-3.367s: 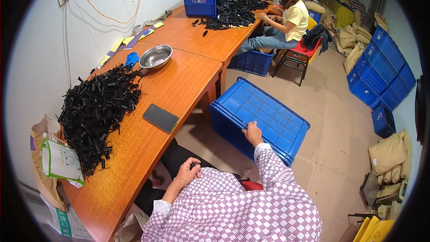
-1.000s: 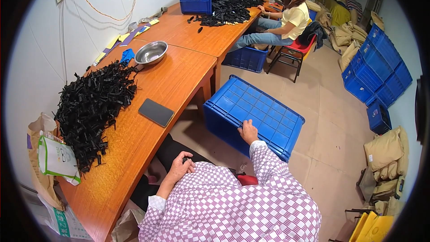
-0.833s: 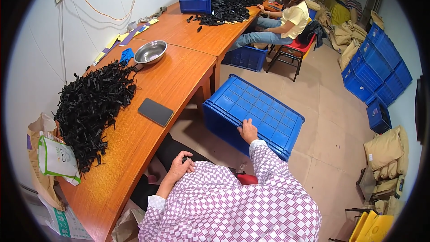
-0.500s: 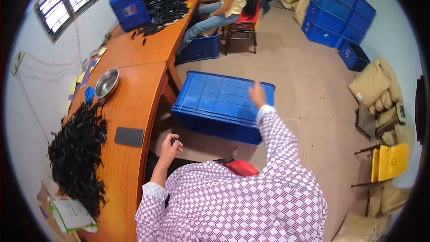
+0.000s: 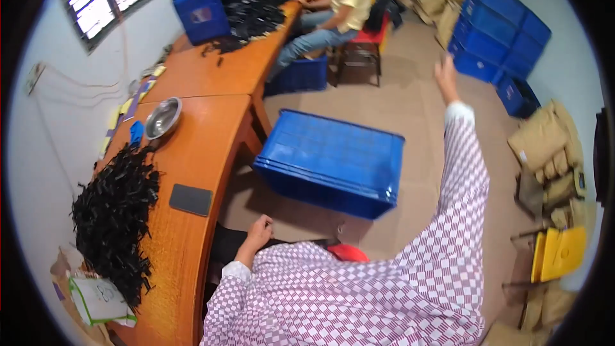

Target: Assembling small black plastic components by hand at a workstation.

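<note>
My right arm is stretched far forward over the floor, beyond the right end of a big upturned blue plastic crate. My right hand is raised there, slightly blurred, fingers pointing up and apart, with nothing seen in it. Close to my body, beside the table's edge, my left hand has its fingers curled closed; whatever they may hold is hidden. On the wooden table to my left lie a heap of black strips, a dark smartphone and a steel bowl.
A co-worker sits at the table's far end by another black heap and a tipped blue crate. Stacked blue crates stand far right. Along the right wall are tan sacks and a yellow chair.
My right hand has swung from above the crate outward to the far right, the arm straightening. My left hand has moved slightly down and right. The whole view has shifted a little.
</note>
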The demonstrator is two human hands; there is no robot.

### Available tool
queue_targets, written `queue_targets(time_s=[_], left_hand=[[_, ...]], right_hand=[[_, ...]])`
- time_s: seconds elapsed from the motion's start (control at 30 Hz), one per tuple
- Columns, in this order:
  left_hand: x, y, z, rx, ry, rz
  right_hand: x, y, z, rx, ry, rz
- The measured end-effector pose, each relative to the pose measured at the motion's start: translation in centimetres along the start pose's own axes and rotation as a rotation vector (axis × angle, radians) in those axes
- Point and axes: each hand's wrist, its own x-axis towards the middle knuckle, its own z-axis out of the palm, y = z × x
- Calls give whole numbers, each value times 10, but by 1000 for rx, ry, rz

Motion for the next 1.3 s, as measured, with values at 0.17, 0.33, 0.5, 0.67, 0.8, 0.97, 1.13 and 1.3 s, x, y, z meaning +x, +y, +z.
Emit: queue_targets(time_s=[0.17,0.33,0.5,0.67,0.8,0.97,1.13,1.3], left_hand=[[2,-3,5,37,7,24],[-17,2,-4,18,71,-4],[-22,9,-11,20,92,-2],[-21,12,-14,140,166,48],[-22,9,-13,239,204,90],[-30,20,-16,111,187,-6],[-34,29,-20,143,203,4],[-37,33,-23,126,202,-34]], right_hand=[[-191,6,72,58,-709,20],[-353,-73,80,223,-1064,284],[-371,-97,73,119,-790,398],[-365,-107,62,54,-845,362],[-367,-122,55,-64,-817,377],[-366,-126,50,-99,-839,312],[-366,-130,48,-97,-836,296],[-366,-134,46,-96,-809,270]])
